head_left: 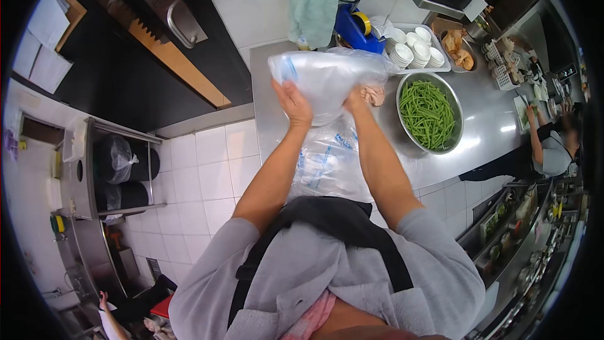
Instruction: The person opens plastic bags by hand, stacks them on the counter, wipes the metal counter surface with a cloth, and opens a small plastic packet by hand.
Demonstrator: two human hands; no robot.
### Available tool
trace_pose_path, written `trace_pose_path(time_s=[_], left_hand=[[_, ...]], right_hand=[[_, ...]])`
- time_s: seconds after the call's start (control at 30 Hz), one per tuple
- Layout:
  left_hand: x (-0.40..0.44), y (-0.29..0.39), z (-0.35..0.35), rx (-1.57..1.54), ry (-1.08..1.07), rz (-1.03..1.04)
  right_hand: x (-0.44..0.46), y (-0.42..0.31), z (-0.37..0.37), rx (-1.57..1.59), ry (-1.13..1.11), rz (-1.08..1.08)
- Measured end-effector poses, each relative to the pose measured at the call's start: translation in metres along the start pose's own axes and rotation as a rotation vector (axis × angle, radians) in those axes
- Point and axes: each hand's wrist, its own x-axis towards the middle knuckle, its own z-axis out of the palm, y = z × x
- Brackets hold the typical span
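Steel bench (pixel 487 138) ahead: your left hand (pixel 294 106) and right hand (pixel 355 100), apart, clasp a bag (pixel 324 75) at twelve o'clock; beans (pixel 430 115) at two.

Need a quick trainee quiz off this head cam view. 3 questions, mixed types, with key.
1. Multiple choice: what do the left hand and right hand hold?
A) a towel
B) clear plastic
C) a tray

2. True or false: the green beans are on the right-hand side of the person.

3. Pick one: which is nearer the green beans, the tray of white cups or the green towel?

Key: 1. B; 2. True; 3. The tray.
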Motion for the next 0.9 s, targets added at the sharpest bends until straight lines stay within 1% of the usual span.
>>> trace_pose_path(time_s=[0.07,0.1,0.13,0.2,0.3,0.37,0.4,0.43,0.47,0.5,0.53,0.57,0.63,0.7,0.73,0.83,0.87,0.9], left_hand=[[0.025,-0.044,-0.014,0.037,-0.397,-0.256],[0.035,-0.059,-0.025,0.062,-0.595,-0.395],[0.043,-0.059,-0.035,0.028,-0.615,-0.406],[0.061,-0.040,-0.055,-0.031,-0.657,-0.419],[0.063,0.009,-0.088,-0.305,-0.634,-0.238],[0.055,0.055,-0.093,-0.454,-0.559,-0.218],[0.051,0.069,-0.090,-0.528,-0.516,-0.203],[0.050,0.073,-0.087,-0.487,-0.524,-0.155],[0.049,0.076,-0.084,-0.445,-0.532,-0.106],[0.047,0.077,-0.081,-0.401,-0.540,-0.058],[0.042,0.064,-0.071,-0.438,-0.518,-0.074],[0.035,0.045,-0.063,-0.297,-0.575,-0.174],[0.017,0.007,-0.061,-0.005,-0.682,-0.384],[0.009,-0.018,-0.066,-0.079,-0.676,-0.311],[0.004,-0.025,-0.069,-0.114,-0.678,-0.284],[0.008,-0.029,-0.077,-0.100,-0.721,-0.396],[0.018,-0.027,-0.082,0.035,-0.812,-0.352],[0.028,-0.027,-0.083,0.054,-0.890,-0.378]], right_hand=[[-0.021,0.045,0.012,-0.243,0.047,-0.078],[-0.038,0.049,0.011,-0.324,0.044,-0.102],[-0.057,0.038,0.006,-0.361,0.009,-0.087],[-0.097,-0.028,-0.003,-0.380,-0.103,0.008],[-0.094,-0.059,-0.022,-0.307,-0.007,-0.071],[-0.071,-0.101,-0.015,0.010,0.097,-0.264],[-0.056,-0.124,-0.012,0.076,0.087,-0.334],[-0.040,-0.139,-0.007,0.147,0.075,-0.406],[-0.019,-0.143,0.000,0.196,0.037,-0.399],[0.001,-0.145,0.007,0.245,-0.001,-0.391],[0.012,-0.141,0.014,0.292,-0.038,-0.380],[0.011,-0.126,0.030,0.173,0.007,-0.289],[0.004,-0.073,0.071,-0.070,0.089,-0.093],[0.011,-0.018,0.074,0.035,0.024,-0.102],[0.006,0.002,0.070,0.087,-0.005,-0.096],[-0.044,-0.016,0.037,-0.168,0.042,-0.213],[-0.053,-0.015,0.017,-0.264,0.008,-0.085],[-0.060,-0.015,-0.007,-0.358,-0.033,0.040]])
